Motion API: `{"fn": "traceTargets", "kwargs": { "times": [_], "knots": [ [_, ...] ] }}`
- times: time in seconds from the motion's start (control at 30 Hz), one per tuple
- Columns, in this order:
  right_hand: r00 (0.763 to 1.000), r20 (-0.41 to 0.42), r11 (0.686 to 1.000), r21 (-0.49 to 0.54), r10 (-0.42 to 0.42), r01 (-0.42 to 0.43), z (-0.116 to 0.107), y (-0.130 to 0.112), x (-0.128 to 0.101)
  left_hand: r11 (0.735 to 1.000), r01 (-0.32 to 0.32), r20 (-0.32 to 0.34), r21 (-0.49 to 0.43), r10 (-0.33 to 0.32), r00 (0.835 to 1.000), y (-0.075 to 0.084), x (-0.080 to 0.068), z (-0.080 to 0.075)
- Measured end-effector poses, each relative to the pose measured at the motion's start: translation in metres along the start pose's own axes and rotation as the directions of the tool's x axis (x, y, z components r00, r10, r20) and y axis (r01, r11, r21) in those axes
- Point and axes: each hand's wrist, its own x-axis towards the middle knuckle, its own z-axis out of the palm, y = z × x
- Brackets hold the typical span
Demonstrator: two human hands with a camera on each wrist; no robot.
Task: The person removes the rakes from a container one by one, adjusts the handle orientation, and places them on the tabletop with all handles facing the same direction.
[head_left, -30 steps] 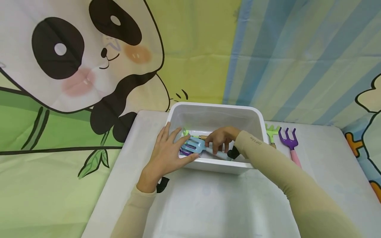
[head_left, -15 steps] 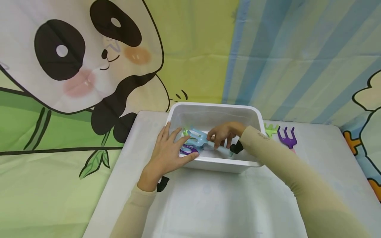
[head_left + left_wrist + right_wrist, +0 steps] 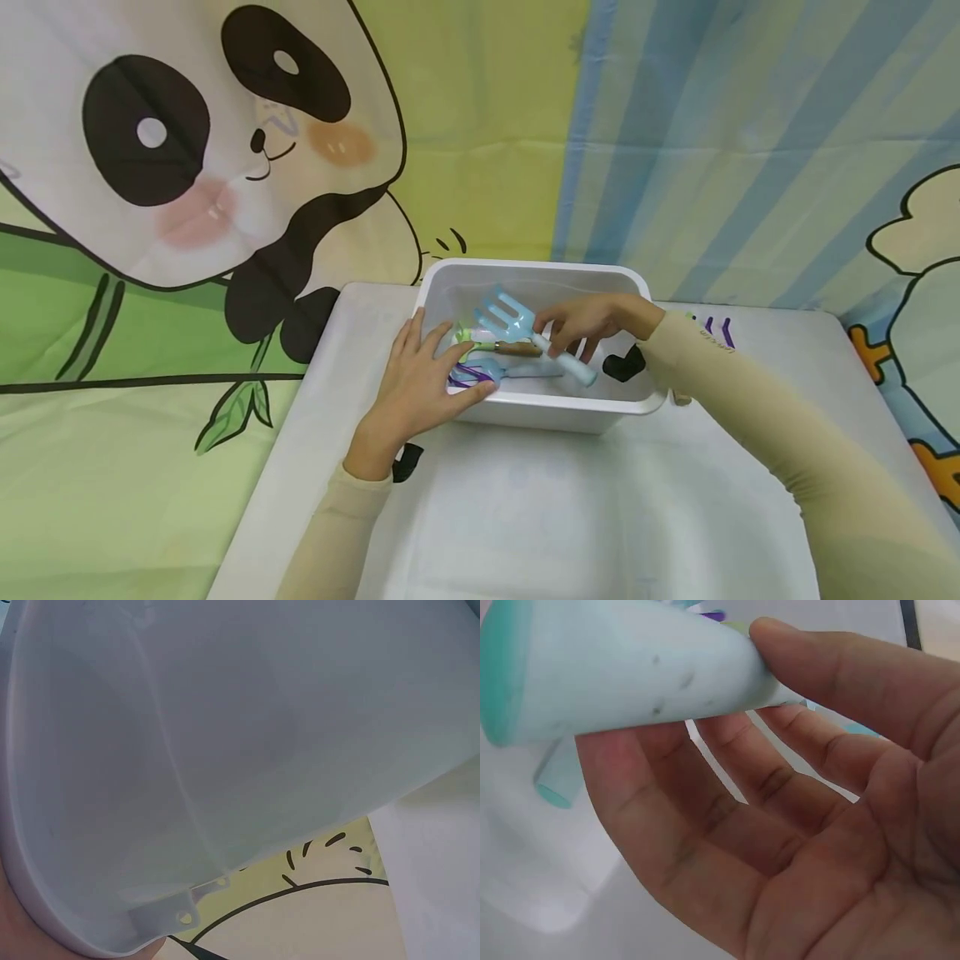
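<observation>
Right hand (image 3: 592, 321): pinches the pale handle of a light-blue plastic toy garden fork (image 3: 525, 329) between thumb and fingers; the right wrist view shows the thumb pressed on the handle (image 3: 630, 671) and the other fingers (image 3: 727, 802) loosely spread beneath it; the fork's tines point up and to the left, raised above the contents of the tub, handle end angled down to the right.

Left hand (image 3: 420, 387): laid over the near-left rim of a white rectangular plastic tub (image 3: 540, 412), fingers nearly straight, thumb along the outer wall, fingertips reaching inside; it grips nothing.

Inside the tub, below the fork: a wooden-handled tool with a green head (image 3: 498, 346); a purple pronged piece (image 3: 468, 377) beside the left fingertips; a second pale-blue handle (image 3: 517, 371) lying on the floor of the tub.

Support: white table (image 3: 525, 517) bearing the tub; a purple toy rake (image 3: 718, 332), mostly hidden behind the right sleeve, lies on the table right of the tub.

Backdrop: cloth printed with a panda (image 3: 202, 142) and blue stripes (image 3: 720, 142).
</observation>
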Motion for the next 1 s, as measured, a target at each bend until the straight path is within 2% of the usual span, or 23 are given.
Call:
{"fn": "traceTargets", "kwargs": {
  "times": [0.27, 0.6, 1.0],
  "knots": [
    [0.997, -0.024, 0.997, 0.046, -0.068, 0.069, -0.009, -0.002, -0.024, 1.0, -0.001, -0.004, 0.001, 0.001, 1.0, -0.001, 0.0, 0.0],
    [0.986, -0.101, 0.983, 0.11, -0.135, 0.146, -0.014, -0.002, -0.069, 1.0, -0.011, -0.004, 0.002, 0.011, 1.0, -0.001, 0.0, 0.0],
    [0.973, -0.184, 0.969, 0.176, -0.142, 0.175, -0.018, 0.027, -0.116, 1.0, -0.001, 0.01, -0.001, 0.001, 1.0, -0.001, 0.0, 0.001]
  ]
}}
